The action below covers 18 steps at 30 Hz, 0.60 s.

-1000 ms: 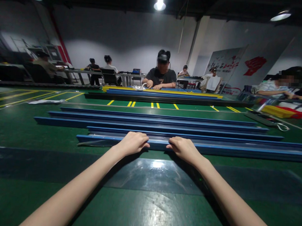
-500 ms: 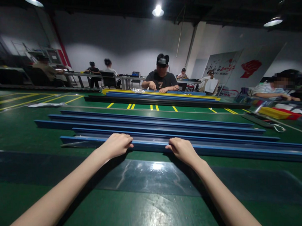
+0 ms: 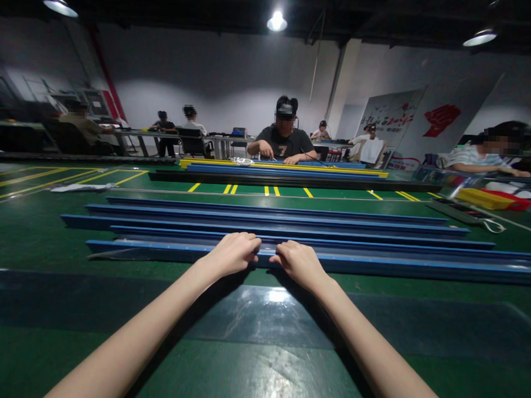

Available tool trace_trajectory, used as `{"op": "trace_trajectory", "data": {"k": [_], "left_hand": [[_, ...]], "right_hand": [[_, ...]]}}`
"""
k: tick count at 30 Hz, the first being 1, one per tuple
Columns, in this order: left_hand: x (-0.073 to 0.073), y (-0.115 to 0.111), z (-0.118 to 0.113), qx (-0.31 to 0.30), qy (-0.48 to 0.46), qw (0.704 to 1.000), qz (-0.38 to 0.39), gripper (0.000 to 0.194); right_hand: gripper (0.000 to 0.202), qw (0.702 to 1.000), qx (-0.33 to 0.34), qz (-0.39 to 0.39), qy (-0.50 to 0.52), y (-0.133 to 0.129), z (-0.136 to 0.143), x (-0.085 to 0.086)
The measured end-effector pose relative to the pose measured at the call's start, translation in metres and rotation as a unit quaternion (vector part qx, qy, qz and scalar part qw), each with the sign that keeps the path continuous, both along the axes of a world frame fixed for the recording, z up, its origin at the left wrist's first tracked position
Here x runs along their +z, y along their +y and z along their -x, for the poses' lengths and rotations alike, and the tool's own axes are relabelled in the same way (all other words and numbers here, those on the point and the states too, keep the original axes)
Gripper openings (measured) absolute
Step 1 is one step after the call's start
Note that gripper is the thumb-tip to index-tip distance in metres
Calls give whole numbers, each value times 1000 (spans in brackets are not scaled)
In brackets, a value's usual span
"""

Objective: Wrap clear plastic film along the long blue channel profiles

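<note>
Blue near rail [image 3: 359, 264], long axis left-to-right, gripped at its front wall [image 3: 403, 268] by left hand [image 3: 235, 250] and right hand [image 3: 300, 261], equally close.

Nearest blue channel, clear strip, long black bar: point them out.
Nearest blue channel [image 3: 377, 266], head view: near wall.
Clear strip [image 3: 260, 317], head view: middle of its surface.
Long black bar [image 3: 292, 181], head view: near side.

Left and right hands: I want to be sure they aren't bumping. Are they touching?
Apart. The head view shows a short stretch of the nearest blue channel visible between the left hand and the right hand.
</note>
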<state>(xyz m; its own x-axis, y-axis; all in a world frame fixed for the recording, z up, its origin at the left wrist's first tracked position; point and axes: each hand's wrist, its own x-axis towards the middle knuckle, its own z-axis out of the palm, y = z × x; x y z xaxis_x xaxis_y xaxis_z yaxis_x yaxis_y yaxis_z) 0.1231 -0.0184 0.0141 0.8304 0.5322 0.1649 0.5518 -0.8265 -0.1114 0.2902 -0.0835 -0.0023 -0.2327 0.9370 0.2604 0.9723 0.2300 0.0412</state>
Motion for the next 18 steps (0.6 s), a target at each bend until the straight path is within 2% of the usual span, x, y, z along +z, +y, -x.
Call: {"op": "trace_trajectory", "data": {"k": [4,9,13,18], "left_hand": [[5,5,9,-11,20,1000,1,7],[11,11,31,34,50,998,4,7],[14,12,50,71,67,995,-1,8],[13,10,58,104,85,991,-25,12]], "right_hand": [[29,1000,10,3,10,-3,-7,3],[25,998,-17,15,51,-18,-39,8],[23,999,-44,5,29,-25,-62,6],[25,998,-46,-42,-10,-20,-57,1]]}}
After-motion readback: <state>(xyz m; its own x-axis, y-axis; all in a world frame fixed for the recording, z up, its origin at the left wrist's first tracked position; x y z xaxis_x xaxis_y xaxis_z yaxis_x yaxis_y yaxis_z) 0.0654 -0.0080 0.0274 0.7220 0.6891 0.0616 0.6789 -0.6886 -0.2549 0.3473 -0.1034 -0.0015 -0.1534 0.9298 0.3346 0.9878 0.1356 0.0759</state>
